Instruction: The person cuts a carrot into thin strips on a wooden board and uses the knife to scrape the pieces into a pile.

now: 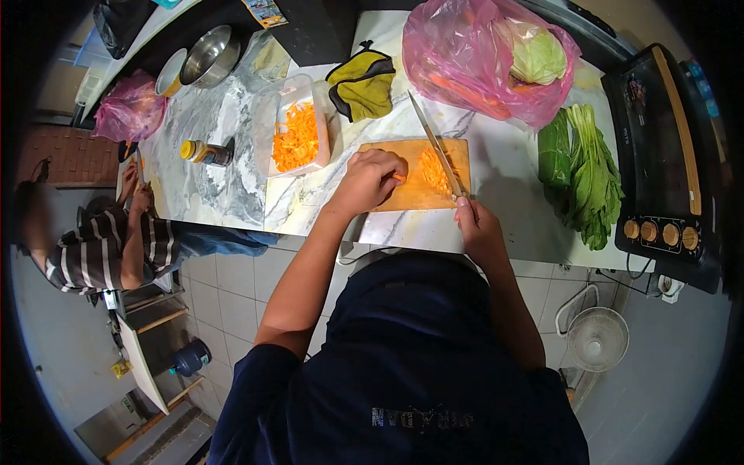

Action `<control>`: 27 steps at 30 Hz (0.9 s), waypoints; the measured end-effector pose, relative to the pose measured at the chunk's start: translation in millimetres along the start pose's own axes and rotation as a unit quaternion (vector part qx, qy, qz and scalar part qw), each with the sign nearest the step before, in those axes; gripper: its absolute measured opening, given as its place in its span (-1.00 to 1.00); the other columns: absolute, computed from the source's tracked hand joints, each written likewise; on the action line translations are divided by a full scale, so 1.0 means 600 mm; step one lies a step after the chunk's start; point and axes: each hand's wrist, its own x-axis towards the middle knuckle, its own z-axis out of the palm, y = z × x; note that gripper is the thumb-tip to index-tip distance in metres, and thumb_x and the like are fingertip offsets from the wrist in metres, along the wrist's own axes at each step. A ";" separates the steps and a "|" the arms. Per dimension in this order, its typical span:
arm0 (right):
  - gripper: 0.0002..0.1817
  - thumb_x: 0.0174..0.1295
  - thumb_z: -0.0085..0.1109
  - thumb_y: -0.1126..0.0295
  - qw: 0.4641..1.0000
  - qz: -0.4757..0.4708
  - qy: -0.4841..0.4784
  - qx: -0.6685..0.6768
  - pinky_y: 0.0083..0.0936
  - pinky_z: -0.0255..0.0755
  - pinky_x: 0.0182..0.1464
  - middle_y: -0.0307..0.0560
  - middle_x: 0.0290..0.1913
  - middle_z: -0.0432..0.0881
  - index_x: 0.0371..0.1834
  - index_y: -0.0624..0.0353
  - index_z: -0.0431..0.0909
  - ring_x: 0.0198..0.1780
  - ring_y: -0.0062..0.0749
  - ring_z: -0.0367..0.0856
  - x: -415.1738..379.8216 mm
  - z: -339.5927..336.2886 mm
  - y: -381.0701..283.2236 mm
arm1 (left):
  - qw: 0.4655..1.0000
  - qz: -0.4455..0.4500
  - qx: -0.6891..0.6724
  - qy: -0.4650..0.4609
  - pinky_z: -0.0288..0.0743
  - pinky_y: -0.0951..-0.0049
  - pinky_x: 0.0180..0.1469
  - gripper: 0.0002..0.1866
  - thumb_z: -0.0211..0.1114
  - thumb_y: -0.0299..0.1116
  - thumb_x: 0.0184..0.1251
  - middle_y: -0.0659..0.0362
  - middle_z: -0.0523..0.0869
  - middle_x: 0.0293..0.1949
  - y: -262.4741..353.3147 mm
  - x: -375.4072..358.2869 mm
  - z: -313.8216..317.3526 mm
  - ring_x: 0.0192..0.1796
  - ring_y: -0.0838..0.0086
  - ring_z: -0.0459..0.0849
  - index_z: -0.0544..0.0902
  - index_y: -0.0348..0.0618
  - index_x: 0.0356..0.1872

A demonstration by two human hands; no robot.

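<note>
My left hand (367,180) is closed on a piece of carrot (399,177), pressing it onto the wooden cutting board (403,200). Most of that piece is hidden under my fingers. The handle of a long kitchen knife (431,132) is in my right hand (479,226), at the board's near right corner. Its blade points away from me, over a pile of cut carrot strips (432,172) on the board. Left of the board stands a clear plastic container (266,128) with many more carrot strips (296,142) in it.
A pink plastic bag (449,54) with a cabbage (539,58) lies at the back. Leafy greens (593,178) lie beside a black oven (659,155). A yellow-green cloth (364,85), a jar (205,153) and metal bowls (211,58) stand leftward. Another person (116,240) holds a knife at far left.
</note>
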 end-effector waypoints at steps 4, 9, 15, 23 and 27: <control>-0.53 0.46 -0.09 0.07 1.000 0.020 -0.004 0.010 -0.31 0.38 -0.26 0.09 -0.52 0.53 -0.41 0.28 0.51 -0.43 -0.23 0.51 0.000 -0.002 0.005 | 0.998 -0.001 -0.056 -0.041 0.41 0.27 -0.04 -0.83 0.42 -0.46 0.06 0.16 0.71 -0.26 -0.012 0.004 0.000 -0.12 0.21 0.64 0.62 -0.11 -0.32; -0.53 0.45 -0.08 0.06 1.000 0.005 0.000 0.013 -0.31 0.39 -0.28 0.09 -0.53 0.53 -0.41 0.28 0.52 -0.44 -0.23 0.52 0.001 0.000 0.012 | 0.996 0.021 -0.077 -0.048 0.42 0.27 -0.05 -0.81 0.40 -0.51 0.03 0.17 0.71 -0.25 -0.015 0.009 0.000 -0.08 0.23 0.65 0.62 -0.09 -0.31; -0.54 0.44 -0.07 0.07 1.000 -0.002 -0.018 0.004 -0.25 0.41 -0.26 0.20 -0.49 0.57 -0.38 0.28 0.54 -0.40 -0.09 0.60 0.003 -0.010 0.003 | 0.999 0.021 -0.045 -0.008 0.48 0.27 -0.07 -0.70 0.51 -0.45 -0.07 0.12 0.71 -0.23 0.011 0.003 -0.033 -0.11 0.16 0.65 0.63 -0.14 -0.28; -0.57 0.39 0.07 0.18 0.975 -0.175 -0.005 -0.137 -0.12 0.37 -0.41 0.31 -0.55 0.51 -0.51 0.34 0.51 -0.45 0.26 0.51 0.007 0.012 -0.004 | 0.997 -0.019 0.078 -0.011 0.23 0.27 0.20 -0.41 0.59 -0.31 -0.24 0.22 0.59 0.02 0.033 0.015 -0.095 0.16 0.25 0.45 0.67 0.09 -0.01; -0.57 0.37 0.11 0.18 0.967 -0.195 0.017 -0.162 -0.08 0.37 -0.43 0.28 -0.59 0.50 -0.56 0.31 0.51 -0.50 0.26 0.49 0.011 0.018 -0.015 | 0.990 0.043 0.085 -0.100 0.16 0.26 0.15 -0.48 0.55 -0.32 -0.26 0.29 0.58 -0.03 0.016 0.041 -0.074 0.15 0.37 0.42 0.68 0.16 -0.09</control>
